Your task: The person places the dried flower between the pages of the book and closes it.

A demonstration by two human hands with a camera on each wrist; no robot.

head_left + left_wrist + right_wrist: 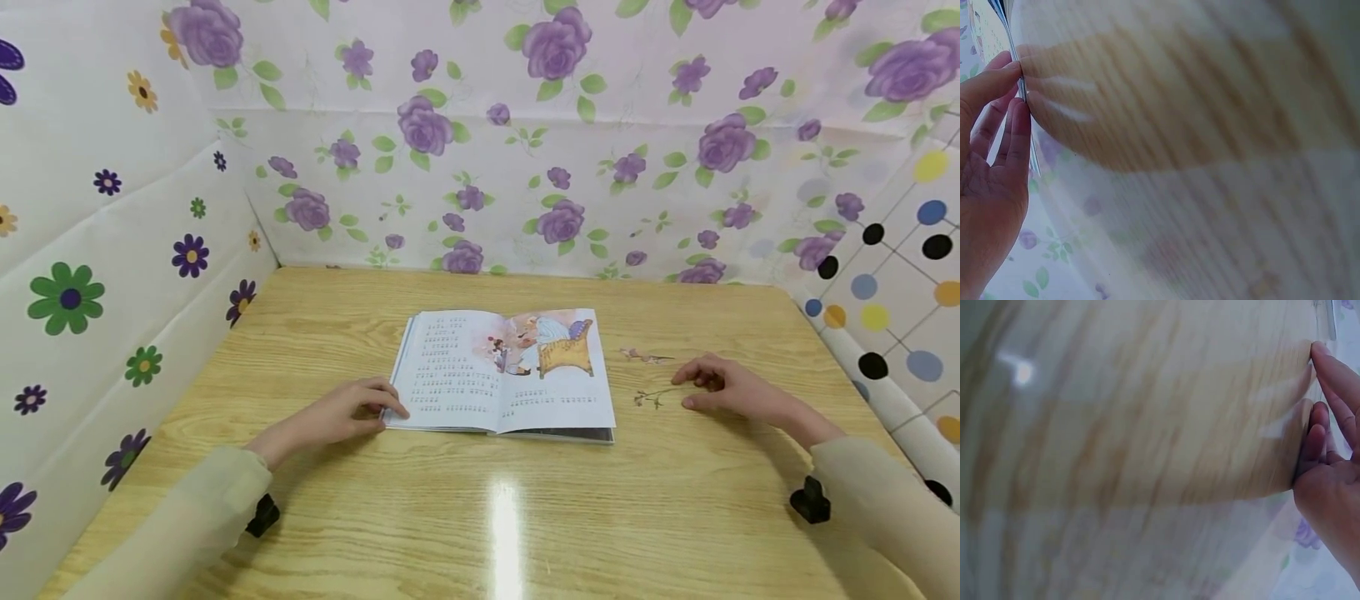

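The right hand (738, 390) is loosely arched, a gap between forefinger and thumb, the other fingers bent in beneath. The stem end of the green sprig (648, 398) reaches into that gap; whether skin meets stem cannot be told. The sprig's heads lie on the table, pointing away from the hand toward the book. In the right wrist view the forefinger stretches ahead of the bent fingers.

The left hand (347, 410) is relaxed, resting at the book's near left corner. Its forefinger lies on the page and its thumb is at the edge. In the left wrist view, thumb and fingertips meet the edge of the book.

Just beyond the right hand's fingertips, beside the book's right edge, lies the pink sprig (643, 357). The book (457, 392) lies open and flat between the hands, touched by the left and apart from the right. Its left page is lines of text; the right carries a colored picture (551, 346) with a few lines below. A dark sheet shows under the near right edge.

Farther out come the pale sleeves (180, 508), each with a black block by the cuff, and the wooden table (420, 517), which bears a bright glare. Behind stands a cloth (480, 225) with purple roses; daisies mark the left side, dots the right.
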